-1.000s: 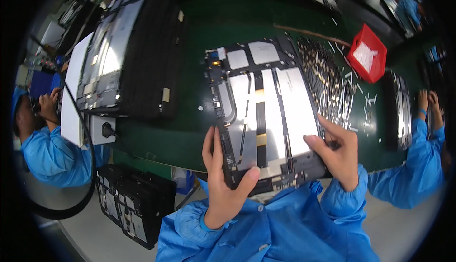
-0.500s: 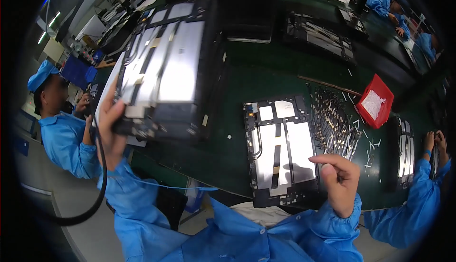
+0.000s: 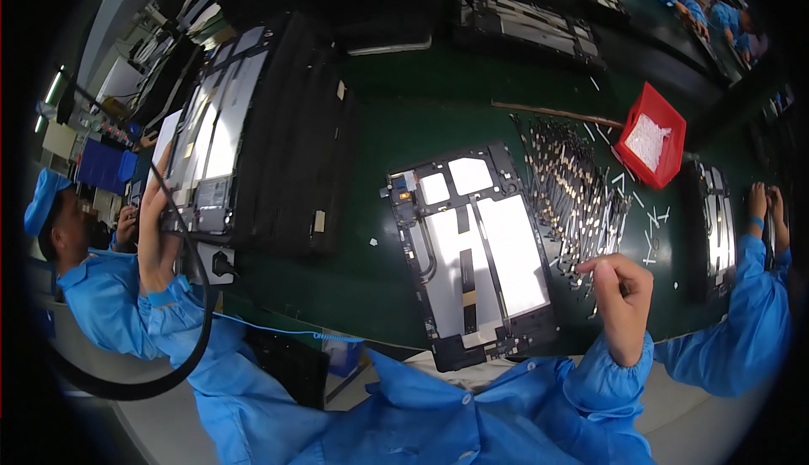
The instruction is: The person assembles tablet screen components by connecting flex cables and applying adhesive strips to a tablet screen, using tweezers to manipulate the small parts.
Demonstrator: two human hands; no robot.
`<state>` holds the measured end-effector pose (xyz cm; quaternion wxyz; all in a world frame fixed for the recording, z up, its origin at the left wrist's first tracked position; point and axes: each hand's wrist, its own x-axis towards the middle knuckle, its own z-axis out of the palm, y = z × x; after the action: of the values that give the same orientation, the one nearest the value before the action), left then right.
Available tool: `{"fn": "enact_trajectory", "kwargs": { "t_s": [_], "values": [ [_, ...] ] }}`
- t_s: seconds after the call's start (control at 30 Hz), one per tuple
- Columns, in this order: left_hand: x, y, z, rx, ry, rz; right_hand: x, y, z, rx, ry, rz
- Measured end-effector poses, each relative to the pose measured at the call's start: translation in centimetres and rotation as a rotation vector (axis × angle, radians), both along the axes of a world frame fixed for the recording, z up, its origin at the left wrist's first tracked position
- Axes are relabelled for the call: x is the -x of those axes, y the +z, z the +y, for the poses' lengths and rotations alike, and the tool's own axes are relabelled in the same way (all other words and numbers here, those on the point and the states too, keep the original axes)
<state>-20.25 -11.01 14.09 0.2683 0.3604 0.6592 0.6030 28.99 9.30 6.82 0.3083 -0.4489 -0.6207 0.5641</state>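
Note:
My left hand [image 3: 153, 225] grips the near left edge of an opened tablet body [image 3: 211, 128], which shows silver battery panels and dark cables. This tablet lies at the top of a dark stack [image 3: 291, 145] on the left. In front of me a second opened tablet body [image 3: 524, 250] rests slightly turned on the green table, touched by neither hand. My right hand [image 3: 624, 305] hovers at its right side with fingers curled and thumb against the index finger; whatever they hold, if anything, is hidden. Nearest to that hand is a spread pile of thin dark cable strips [image 3: 573, 195].
A red bin [image 3: 672, 141] of small white pieces stands beyond the cable pile, with white strips [image 3: 653, 237] scattered nearby. More tablet bodies lie at the back [image 3: 539, 27] and right [image 3: 716, 229]. Co-workers sit left and right. A black hose [image 3: 198, 322] curves past my left arm.
The tablet in my left hand has moved left and down onto the stack. My right hand has shifted slightly right, off the front tablet, and its index finger has curled in. The view has turned.

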Motion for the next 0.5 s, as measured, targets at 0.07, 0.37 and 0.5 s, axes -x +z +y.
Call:
{"fn": "enact_trajectory", "kwargs": {
  "t_s": [0.07, 0.37, 0.5],
  "values": [
    [-3.5, -0.3, 0.8, -0.154, 0.180, -0.020, -0.1, -1.8, 0.4, -0.306, -0.059, -0.125],
    [-23.1, -12.4, 0.4, -0.469, 0.743, 0.775, -0.9, -5.8, 4.4, -0.452, 0.043, -0.772],
    [-29.8, -12.8, 3.5, -0.213, 0.156, 0.542, -1.4, -4.9, 4.9, -0.398, 0.098, -0.696]
  ]
}}
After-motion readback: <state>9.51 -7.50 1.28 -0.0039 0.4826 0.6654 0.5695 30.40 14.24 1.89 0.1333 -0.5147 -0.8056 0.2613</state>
